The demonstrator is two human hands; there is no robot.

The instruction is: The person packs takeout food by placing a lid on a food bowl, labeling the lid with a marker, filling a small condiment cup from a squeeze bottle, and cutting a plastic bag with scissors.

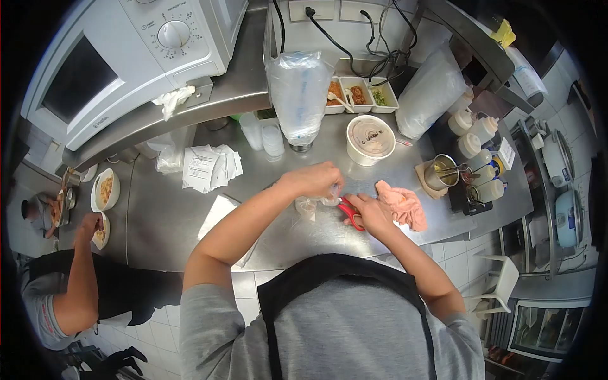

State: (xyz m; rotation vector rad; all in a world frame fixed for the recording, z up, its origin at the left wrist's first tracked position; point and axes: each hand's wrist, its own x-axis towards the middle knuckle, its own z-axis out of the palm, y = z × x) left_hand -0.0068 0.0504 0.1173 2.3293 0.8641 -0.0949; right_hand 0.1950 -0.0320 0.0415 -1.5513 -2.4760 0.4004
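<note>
My left hand (316,181) is closed on the gathered top of a small clear plastic bag (308,208) above the steel counter (278,237). Just to its right, my right hand (370,214) grips red-handled scissors (352,214), whose blades are hidden near the bag's neck. An orange cloth (403,204) lies beside my right hand. Behind both hands stands a lidded round tub (370,140) with writing on its lid.
Receipts (210,168), a white sheet (218,215), plastic-wrapped stacks (298,95), sauce bottles (470,145) and a metal pot (441,172) surround the work area. A microwave (126,57) sits on the raised shelf. At left, a co-worker's hand (90,223) is over bowls.
</note>
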